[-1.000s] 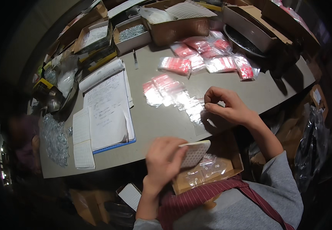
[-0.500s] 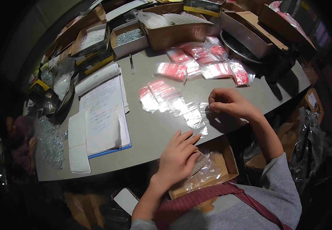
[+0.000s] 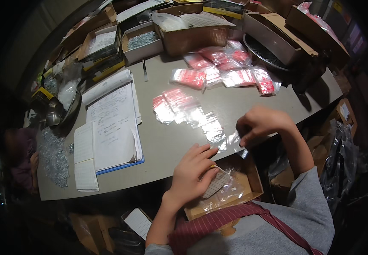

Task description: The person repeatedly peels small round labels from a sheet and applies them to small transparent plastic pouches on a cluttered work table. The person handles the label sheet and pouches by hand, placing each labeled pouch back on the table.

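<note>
My right hand (image 3: pixel 264 122) is above the near edge of the table, its fingers pinching a small clear plastic bag (image 3: pixel 237 143) that hangs toward the box. My left hand (image 3: pixel 193 175) grips a sheet of small printed labels (image 3: pixel 218 185) under its thumb, with the other fingers stretched toward the table edge. Below both hands is an open cardboard box (image 3: pixel 252 180) with clear plastic bags (image 3: pixel 223 199) inside. A fanned row of clear bags (image 3: pixel 213 130) lies just beyond my left fingertips, running back to red-marked bags (image 3: pixel 176 102).
Filled red-and-clear packets (image 3: pixel 239 77) lie at the back, near a bowl of dark small parts (image 3: pixel 261 54). On the left are an open notebook (image 3: pixel 109 127), a pile of metal pieces (image 3: pixel 53 159) and another person (image 3: pixel 16 157). A pen (image 3: pixel 145 70) lies behind.
My right hand has moved slightly right and nearer, drawing the small clear bag away from the row toward the table edge. My left hand has shifted a little left with the labels.
</note>
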`<control>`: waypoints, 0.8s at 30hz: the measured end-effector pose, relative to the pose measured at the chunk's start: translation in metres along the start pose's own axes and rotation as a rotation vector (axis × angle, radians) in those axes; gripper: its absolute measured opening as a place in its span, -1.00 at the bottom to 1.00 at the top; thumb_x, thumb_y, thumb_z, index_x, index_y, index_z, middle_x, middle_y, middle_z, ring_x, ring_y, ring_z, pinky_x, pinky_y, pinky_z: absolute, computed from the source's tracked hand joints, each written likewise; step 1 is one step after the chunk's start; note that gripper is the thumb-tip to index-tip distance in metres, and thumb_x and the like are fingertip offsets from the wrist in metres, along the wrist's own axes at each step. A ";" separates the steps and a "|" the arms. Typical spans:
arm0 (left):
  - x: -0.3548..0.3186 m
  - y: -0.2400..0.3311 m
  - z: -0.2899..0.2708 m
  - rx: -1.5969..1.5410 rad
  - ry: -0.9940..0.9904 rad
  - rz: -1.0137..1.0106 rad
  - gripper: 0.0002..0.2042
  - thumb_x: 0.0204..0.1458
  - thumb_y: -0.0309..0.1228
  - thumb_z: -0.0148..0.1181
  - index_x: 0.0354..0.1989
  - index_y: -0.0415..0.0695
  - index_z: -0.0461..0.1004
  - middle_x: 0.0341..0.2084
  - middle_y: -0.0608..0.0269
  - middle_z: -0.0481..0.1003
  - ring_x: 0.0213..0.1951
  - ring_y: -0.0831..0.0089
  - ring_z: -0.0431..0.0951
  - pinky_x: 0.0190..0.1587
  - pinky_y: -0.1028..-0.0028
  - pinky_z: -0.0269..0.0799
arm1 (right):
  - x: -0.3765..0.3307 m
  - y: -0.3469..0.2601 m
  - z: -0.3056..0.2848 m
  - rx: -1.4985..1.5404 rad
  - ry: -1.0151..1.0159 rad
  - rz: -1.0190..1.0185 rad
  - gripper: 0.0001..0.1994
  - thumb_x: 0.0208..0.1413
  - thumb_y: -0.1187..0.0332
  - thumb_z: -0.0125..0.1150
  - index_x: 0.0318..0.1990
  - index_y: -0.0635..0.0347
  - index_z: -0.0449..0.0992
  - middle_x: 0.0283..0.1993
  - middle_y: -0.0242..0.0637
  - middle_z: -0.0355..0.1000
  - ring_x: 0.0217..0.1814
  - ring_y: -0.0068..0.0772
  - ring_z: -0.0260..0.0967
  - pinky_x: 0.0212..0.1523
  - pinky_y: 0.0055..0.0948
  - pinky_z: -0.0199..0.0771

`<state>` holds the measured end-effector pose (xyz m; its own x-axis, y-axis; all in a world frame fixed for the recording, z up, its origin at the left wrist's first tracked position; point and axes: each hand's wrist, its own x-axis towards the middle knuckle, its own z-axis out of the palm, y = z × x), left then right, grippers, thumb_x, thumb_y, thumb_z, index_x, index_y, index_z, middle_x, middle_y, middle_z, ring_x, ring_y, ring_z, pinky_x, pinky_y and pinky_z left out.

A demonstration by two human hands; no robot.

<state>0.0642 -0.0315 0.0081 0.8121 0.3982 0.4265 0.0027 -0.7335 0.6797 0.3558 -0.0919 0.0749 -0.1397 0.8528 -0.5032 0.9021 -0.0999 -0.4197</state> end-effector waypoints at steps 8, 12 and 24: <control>0.001 -0.005 0.002 -0.018 0.042 0.013 -0.84 -0.06 -0.48 0.40 -0.36 -0.27 0.56 0.00 0.06 0.59 0.12 0.01 0.53 0.23 0.15 0.40 | -0.003 -0.001 0.012 0.590 0.188 -0.271 -0.75 0.18 0.24 0.36 -0.23 0.24 0.51 -0.30 -0.40 0.51 -0.22 -0.62 0.39 -0.15 -0.48 0.41; 0.002 -0.004 0.002 -0.010 0.045 0.027 -0.84 -0.06 -0.50 0.40 -0.36 -0.28 0.56 -0.01 0.06 0.60 0.12 0.00 0.53 0.23 0.14 0.40 | 0.007 -0.019 0.022 0.547 0.238 -0.299 -0.79 0.19 0.31 0.29 -0.16 0.24 0.48 -0.29 -0.40 0.50 -0.23 -0.60 0.38 -0.19 -0.47 0.42; -0.001 -0.006 0.003 -0.030 0.037 0.014 -0.85 -0.03 -0.48 0.41 -0.33 -0.27 0.60 -0.11 0.08 0.63 0.11 0.04 0.55 0.28 0.05 0.37 | 0.036 -0.046 0.059 -0.082 0.684 -0.308 -0.77 0.10 0.35 0.31 -0.23 0.28 0.42 -0.30 -0.02 0.48 -0.20 0.17 0.47 -0.23 -0.06 0.44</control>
<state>0.0653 -0.0287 0.0022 0.7897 0.4083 0.4579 -0.0268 -0.7227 0.6907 0.2852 -0.0869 0.0312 -0.1298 0.9668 0.2201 0.8947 0.2099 -0.3942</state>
